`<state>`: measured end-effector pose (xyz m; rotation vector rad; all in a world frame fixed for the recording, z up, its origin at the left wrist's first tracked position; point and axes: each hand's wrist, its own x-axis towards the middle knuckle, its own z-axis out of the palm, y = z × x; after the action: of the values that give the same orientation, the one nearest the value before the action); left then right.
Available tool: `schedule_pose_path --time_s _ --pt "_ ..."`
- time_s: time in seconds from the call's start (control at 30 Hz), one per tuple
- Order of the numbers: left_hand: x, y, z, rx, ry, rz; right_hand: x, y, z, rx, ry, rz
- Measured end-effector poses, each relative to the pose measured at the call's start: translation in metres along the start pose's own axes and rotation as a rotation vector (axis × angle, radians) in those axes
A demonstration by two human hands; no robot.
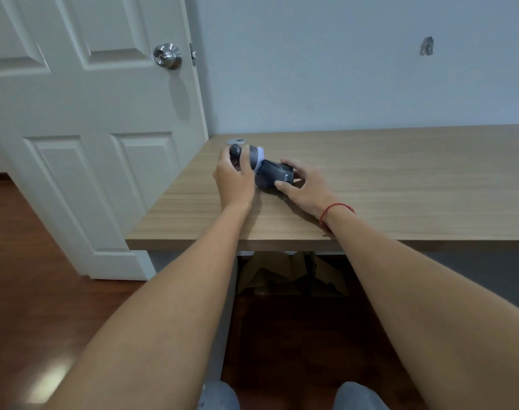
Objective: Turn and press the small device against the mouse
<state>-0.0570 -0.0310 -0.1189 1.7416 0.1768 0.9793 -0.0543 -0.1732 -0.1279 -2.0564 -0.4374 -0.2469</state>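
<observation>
My left hand (233, 176) grips the grey end of a dark device (271, 176) lying on the wooden table (400, 184), while my right hand (304, 187) holds its dark body. A metal disc (236, 140) lies just behind, near the white door (84, 113).

A dark grey device (271, 176) with a pale lilac band lies on a light wood-grain table (400, 179) beside a white door (89, 113).

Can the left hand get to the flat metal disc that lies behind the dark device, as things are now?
Probably yes. The metal disc lies on the table just beyond the left hand, nothing between them. But that hand grips the dark device, so it would first have to let go.
</observation>
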Motion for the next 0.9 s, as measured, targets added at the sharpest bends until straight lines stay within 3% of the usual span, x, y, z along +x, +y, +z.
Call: schedule_pose_path --time_s 0.17,0.3,0.43,0.6,0.67,0.77,0.9 --pt "0.001 -0.006 -0.002 0.138 0.005 -0.083 -0.001 -0.001 0.001 0.004 0.003 -0.017" --pt "-0.005 0.006 0.001 0.067 0.006 0.07 0.001 0.002 0.001 0.024 0.012 -0.026" --pt "0.0 -0.004 -0.001 0.171 -0.014 -0.086 0.0 0.002 0.003 0.029 0.0 -0.02" --pt "-0.017 0.01 0.002 0.058 -0.146 0.298 0.004 0.003 0.007 0.037 0.05 -0.006" --pt "-0.014 0.007 0.004 0.108 -0.13 0.258 0.004 0.002 0.007 0.019 0.055 0.01" --pt "-0.003 -0.004 0.001 0.207 -0.055 0.032 0.001 0.001 0.007 -0.05 0.035 -0.012" --pt "-0.006 0.0 0.004 0.124 -0.107 0.141 0.002 0.0 0.006 -0.052 0.064 0.011"
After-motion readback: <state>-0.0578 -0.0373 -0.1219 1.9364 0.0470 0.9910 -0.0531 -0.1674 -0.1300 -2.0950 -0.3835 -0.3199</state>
